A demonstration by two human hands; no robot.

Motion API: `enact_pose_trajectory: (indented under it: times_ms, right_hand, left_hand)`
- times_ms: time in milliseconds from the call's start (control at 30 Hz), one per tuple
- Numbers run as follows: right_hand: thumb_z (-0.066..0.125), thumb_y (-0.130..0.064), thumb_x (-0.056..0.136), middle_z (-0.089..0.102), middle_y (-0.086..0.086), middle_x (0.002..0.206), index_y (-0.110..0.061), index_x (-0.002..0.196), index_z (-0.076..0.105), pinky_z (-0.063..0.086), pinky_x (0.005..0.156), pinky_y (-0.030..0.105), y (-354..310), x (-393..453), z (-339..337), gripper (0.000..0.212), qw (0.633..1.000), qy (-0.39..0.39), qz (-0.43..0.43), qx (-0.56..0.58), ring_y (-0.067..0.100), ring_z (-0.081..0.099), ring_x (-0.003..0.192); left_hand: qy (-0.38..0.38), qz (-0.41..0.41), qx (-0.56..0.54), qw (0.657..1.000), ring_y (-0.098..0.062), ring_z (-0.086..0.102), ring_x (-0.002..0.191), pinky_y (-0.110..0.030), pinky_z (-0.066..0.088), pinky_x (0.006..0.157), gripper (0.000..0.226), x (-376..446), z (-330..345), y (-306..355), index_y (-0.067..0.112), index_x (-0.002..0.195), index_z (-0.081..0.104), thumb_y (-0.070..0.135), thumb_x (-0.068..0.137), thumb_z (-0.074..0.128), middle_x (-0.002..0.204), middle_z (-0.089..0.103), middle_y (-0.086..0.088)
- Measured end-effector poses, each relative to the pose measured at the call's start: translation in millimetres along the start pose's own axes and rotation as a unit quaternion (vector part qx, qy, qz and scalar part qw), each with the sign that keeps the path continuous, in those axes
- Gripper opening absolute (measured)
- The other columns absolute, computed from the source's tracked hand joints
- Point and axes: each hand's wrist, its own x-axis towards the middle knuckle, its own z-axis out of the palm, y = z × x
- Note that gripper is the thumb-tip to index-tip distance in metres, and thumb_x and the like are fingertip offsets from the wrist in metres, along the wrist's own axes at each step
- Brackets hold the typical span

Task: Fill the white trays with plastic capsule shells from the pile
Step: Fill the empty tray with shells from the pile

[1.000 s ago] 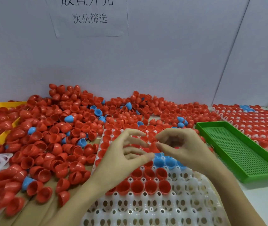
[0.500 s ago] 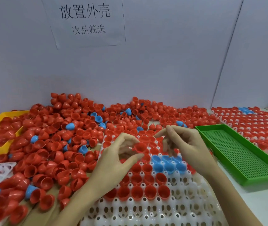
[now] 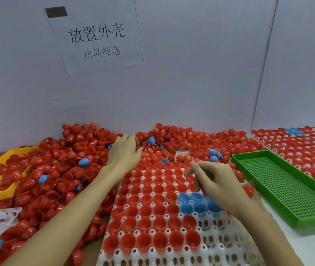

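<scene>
Left hand in the pile, right over the tray.

Head view: the left hand (image 3: pixel 124 153) lies flat at centre frame, fingers (image 3: pixel 128 139) straight on the red capsule shells (image 3: pixel 72 164). The right hand (image 3: pixel 217 182) hovers loosely curled, holding nothing, above the white tray (image 3: pixel 152 254), partly filled, at lower centre.

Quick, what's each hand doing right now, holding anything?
Left hand: open, fingers resting on the pile of shells, gripping nothing.
Right hand: loosely curled above the white tray, holding nothing visible.
</scene>
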Motion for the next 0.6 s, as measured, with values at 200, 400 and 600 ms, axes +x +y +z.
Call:
enact_pose_trajectory:
  times_ms: [200, 400, 600]
  right_hand:
    - [0.053, -0.031, 0.109, 0.066, -0.005, 0.057, -0.023, 0.086, 0.077, 0.041, 0.053, 0.011, 6, 1, 0, 0.034, 1.0, -0.004, -0.007, -0.018, 0.005, 0.056, 0.046]
    - [0.053, -0.034, 0.109, 0.066, -0.004, 0.057, -0.026, 0.086, 0.076, 0.042, 0.054, 0.013, 8, 4, -4, 0.034, 1.0, -0.002, -0.011, -0.02, 0.008, 0.057, 0.047]
    - [0.053, -0.032, 0.11, 0.066, -0.004, 0.056, -0.024, 0.085, 0.076, 0.043, 0.055, 0.014, 10, 4, -7, 0.035, 0.999, -0.006, -0.004, -0.035, 0.009, 0.06, 0.048]
  left_hand:
    - [-0.057, 0.001, 0.002, 0.998, -0.035, 0.062, 0.114, -0.039, 0.045, 0.078, 0.018, 73, 62, 6, 0.009, 0.116, 0.06, 0.017, 0.1, 0.061, 0.122, 0.064, -0.013]
    - [-0.059, -0.044, -0.034, 0.997, -0.035, 0.065, 0.11, -0.046, 0.056, 0.088, 0.028, 106, 96, -2, 0.006, 0.107, 0.072, 0.031, 0.095, 0.074, 0.112, 0.07, -0.014]
    - [0.002, -0.008, -0.173, 0.985, -0.024, 0.058, 0.103, -0.035, 0.047, 0.086, 0.021, 89, 92, 0, 0.013, 0.09, 0.069, 0.018, 0.082, 0.088, 0.106, 0.057, -0.005]
